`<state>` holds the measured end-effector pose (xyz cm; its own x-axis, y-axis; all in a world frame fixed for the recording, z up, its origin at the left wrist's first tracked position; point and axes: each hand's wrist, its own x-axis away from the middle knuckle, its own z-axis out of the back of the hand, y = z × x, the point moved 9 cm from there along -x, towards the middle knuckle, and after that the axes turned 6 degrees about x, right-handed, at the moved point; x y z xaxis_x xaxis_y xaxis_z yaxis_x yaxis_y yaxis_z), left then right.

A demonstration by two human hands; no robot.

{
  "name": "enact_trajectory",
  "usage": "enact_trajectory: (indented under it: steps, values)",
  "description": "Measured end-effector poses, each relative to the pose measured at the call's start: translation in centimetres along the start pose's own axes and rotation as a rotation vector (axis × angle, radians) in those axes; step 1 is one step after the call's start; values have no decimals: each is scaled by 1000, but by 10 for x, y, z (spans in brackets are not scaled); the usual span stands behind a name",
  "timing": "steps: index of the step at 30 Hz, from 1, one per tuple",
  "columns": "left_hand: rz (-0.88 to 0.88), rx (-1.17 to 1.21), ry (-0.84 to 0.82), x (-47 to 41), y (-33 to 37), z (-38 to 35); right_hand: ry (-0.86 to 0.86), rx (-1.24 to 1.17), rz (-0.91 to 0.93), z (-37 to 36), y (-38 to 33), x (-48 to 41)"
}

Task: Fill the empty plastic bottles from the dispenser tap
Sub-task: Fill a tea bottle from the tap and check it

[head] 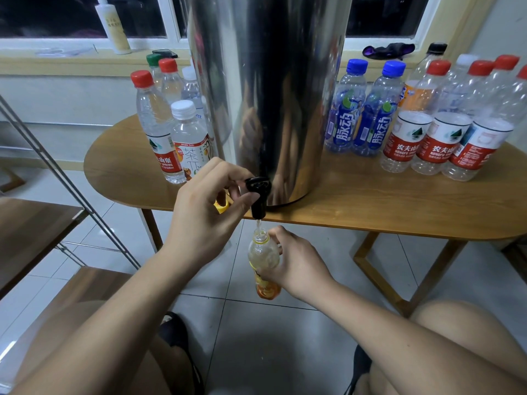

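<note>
While the left hand [205, 212] is curled on the black tap [258, 195] of the tall steel dispenser [268, 81], with the thumb against the near side of the tap and the fingers bent over its top handle, the right hand [296, 260] holds an open bottle [262, 258] directly under the spout. The right hand grips this bottle from its right side, fingers wrapped around the middle of the body. The bare neck stands out above the grip and the bottom, with an orange and yellow label, stands out below it. The bottle is nearly upright, lower than the near edge of the wooden table [370, 201] and above the tiled floor. Its mouth is just below the spout but not touching it, and a thin stream of water [259, 223] runs between them. A yellow cap [222, 206] lies on the table just left of the tap, partly hidden behind the left hand. The dispenser stands on the table near its near edge. To the left of it stands a group of capped bottles, among them a red-capped bottle [155, 124] and a white-capped bottle [189, 138] at the near side. To the right stand two blue-capped bottles [346, 109], and further right a larger group of red-labelled bottles [445, 132] close together. On the far windowsill stand a white squeeze bottle [112, 24] and a dark cloth [389, 49].
</note>
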<state>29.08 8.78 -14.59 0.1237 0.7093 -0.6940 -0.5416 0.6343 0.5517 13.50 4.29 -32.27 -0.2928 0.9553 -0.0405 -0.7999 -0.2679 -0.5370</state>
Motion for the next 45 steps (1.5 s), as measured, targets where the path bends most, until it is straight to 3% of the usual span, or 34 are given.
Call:
enact_trajectory:
  steps: [45]
  values:
    - [33,76,-6,2,-12,-1,16,-9,16,3,-2,3]
